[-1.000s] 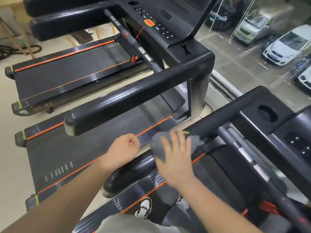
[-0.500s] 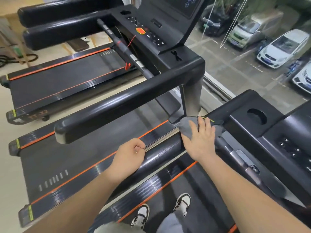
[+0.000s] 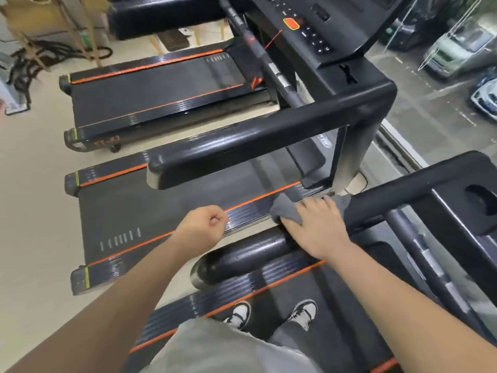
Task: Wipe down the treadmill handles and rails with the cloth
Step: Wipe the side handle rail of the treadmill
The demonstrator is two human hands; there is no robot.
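On the rail (image 3: 250,254), the right hand (image 3: 317,230) is pressing the cloth (image 3: 285,211) flat.
At 9 o'clock, the left hand (image 3: 204,227) is hovering clenched.

x-shaped mark (image 3: 348,74) on neighbouring console (image 3: 330,79); orange lettering (image 3: 106,143) on far treadmill base (image 3: 80,145), too blurred to read.
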